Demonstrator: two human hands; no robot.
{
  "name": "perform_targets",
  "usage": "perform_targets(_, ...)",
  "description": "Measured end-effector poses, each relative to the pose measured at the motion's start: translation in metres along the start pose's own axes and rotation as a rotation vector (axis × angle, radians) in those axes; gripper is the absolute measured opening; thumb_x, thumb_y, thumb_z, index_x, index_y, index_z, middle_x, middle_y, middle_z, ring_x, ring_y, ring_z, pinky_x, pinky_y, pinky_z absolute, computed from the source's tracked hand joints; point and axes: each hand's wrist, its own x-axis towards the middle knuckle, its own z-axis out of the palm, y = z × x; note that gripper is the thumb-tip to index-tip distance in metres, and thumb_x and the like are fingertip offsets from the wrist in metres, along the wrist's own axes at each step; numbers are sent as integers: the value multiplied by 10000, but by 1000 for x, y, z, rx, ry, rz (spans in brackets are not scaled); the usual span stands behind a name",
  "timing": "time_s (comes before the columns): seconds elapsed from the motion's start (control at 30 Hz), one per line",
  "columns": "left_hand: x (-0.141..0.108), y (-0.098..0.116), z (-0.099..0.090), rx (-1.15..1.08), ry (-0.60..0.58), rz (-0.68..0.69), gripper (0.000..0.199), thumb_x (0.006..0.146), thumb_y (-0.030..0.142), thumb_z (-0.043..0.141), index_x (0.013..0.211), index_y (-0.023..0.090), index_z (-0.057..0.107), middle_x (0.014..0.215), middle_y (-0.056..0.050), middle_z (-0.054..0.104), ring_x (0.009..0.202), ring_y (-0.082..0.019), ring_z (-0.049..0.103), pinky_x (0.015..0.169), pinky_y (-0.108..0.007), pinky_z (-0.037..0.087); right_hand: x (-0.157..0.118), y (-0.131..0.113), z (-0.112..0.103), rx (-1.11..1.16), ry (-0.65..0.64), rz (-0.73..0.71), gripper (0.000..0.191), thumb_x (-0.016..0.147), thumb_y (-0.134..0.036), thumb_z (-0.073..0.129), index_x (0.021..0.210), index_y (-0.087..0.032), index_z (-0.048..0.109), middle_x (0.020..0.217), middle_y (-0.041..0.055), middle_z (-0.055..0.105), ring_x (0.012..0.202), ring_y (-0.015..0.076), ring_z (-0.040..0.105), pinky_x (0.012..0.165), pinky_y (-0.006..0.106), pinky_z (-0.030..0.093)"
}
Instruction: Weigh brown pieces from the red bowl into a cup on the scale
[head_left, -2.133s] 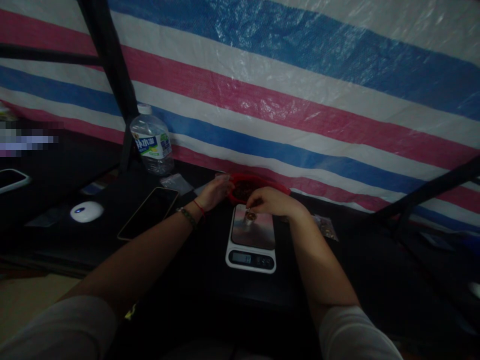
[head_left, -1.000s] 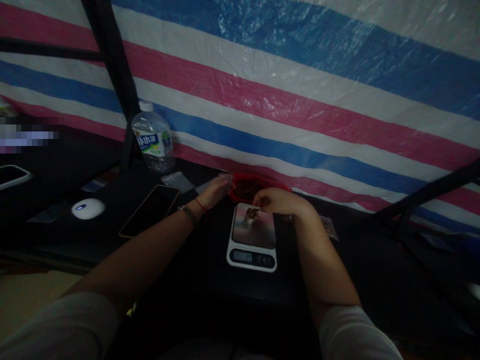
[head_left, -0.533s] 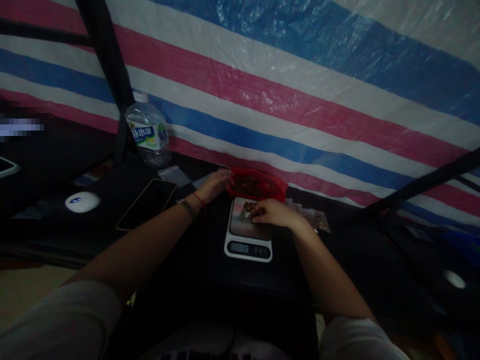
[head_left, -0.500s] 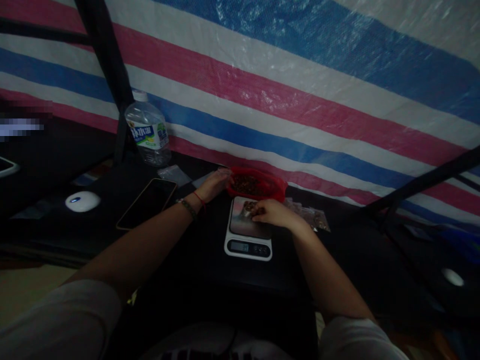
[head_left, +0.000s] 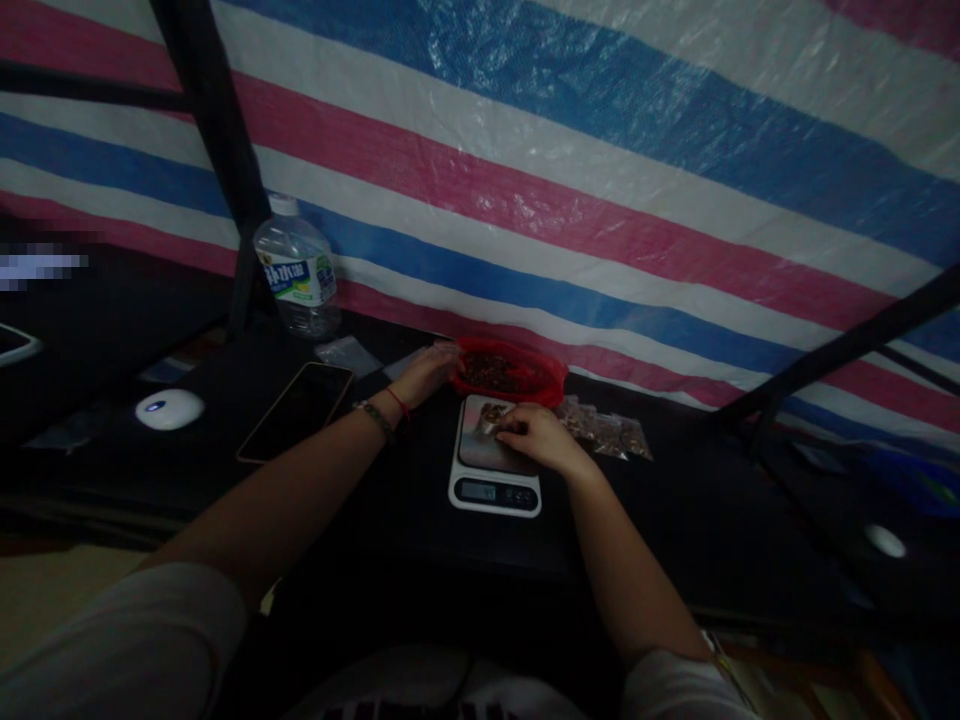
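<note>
My left hand (head_left: 429,369) is at the left rim of a red plastic bag (head_left: 551,382), its fingers closed on the edge. Inside the bag lies a heap of small brown pieces (head_left: 491,372), too dim to name. A white kitchen scale (head_left: 459,492) with a metal top stands in front of the bag; its display is lit. On the scale sits a small clear bag (head_left: 486,424) with brown pieces in it. My right hand (head_left: 536,435) reaches over the scale from the right, fingers pinched at this clear bag and partly hiding it.
Several filled clear bags (head_left: 611,433) lie right of the scale. To the left are a phone (head_left: 298,410), a flat clear bag (head_left: 347,355), a white mouse-like device (head_left: 170,409) and a large plastic bottle (head_left: 298,270). A striped tarp (head_left: 525,200) and dark metal posts (head_left: 217,120) bound the table.
My right hand has shifted slightly left, still at the clear bag, and more of the filled bags shows beside it. My left hand stays at the red bag's rim. The view has tilted a little.
</note>
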Motion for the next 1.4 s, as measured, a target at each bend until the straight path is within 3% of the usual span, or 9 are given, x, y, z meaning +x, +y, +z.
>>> perform_targets(0.13, 1, -1, 0, 12, 4, 2, 189, 738, 249, 679, 879, 123, 666, 726, -39, 660, 628, -122, 584, 562, -228, 402, -5, 1, -5, -13, 35, 24, 54, 783, -187, 669, 756, -173, 713, 752, 31, 674, 716, 155, 597, 710, 276, 437)
perform_targets(0.33, 4, -4, -1, 34, 14, 12, 157, 743, 238, 665, 859, 132, 670, 733, -41, 661, 643, -133, 585, 576, -242, 411, -6, -5, -10, -10, 350, 14, 96, 826, -241, 642, 789, -181, 707, 739, 39, 635, 734, 173, 572, 714, 295, 443)
perform_targets(0.5, 4, -6, -3, 36, -19, 33, 168, 749, 255, 674, 858, 128, 661, 743, -45, 656, 654, -133, 584, 594, -243, 420, -1, -9, -2, -1, 309, -29, 140, 852, -257, 614, 919, -199, 722, 825, 55, 649, 812, 192, 588, 767, 320, 462)
perform_targets(0.63, 5, -6, -4, 45, -43, 41, 154, 751, 267, 668, 818, 129, 665, 720, -38, 646, 621, -118, 560, 575, -234, 405, 0, -1, 1, 29, 356, 52, 202, 865, -258, 573, 1006, -200, 705, 885, 67, 639, 800, 187, 591, 719, 306, 476)
perform_targets(0.8, 4, -5, -3, 59, -36, 29, 151, 775, 250, 653, 855, 121, 657, 716, -36, 643, 613, -115, 553, 567, -240, 394, 2, 2, 4, 61, 319, 98, 149, 854, -253, 581, 890, -184, 709, 855, 63, 653, 776, 178, 582, 706, 296, 464)
perform_targets(0.93, 3, -4, -2, 51, -29, 13, 143, 786, 248, 653, 865, 129, 651, 725, -32, 644, 631, -118, 567, 569, -233, 394, 2, -4, 2, 106, 362, 94, 92, 817, -240, 626, 796, -184, 696, 800, 54, 652, 744, 176, 572, 682, 291, 453)
perform_targets(1.17, 4, -4, -1, 48, -29, 21, 177, 761, 258, 668, 859, 112, 649, 717, -34, 649, 623, -119, 564, 564, -237, 386, 3, -15, 2, 114, 397, 44, 121, 836, -271, 624, 815, -200, 720, 797, 54, 653, 769, 182, 588, 686, 291, 459)
perform_targets(1.4, 6, -6, -2, 41, -51, 12, 216, 754, 301, 695, 857, 119, 640, 718, -30, 654, 607, -110, 569, 568, -236, 399, 6, -8, 9, 70, 398, 22, 146, 852, -249, 603, 855, -186, 735, 817, 57, 669, 771, 176, 607, 723, 298, 478)
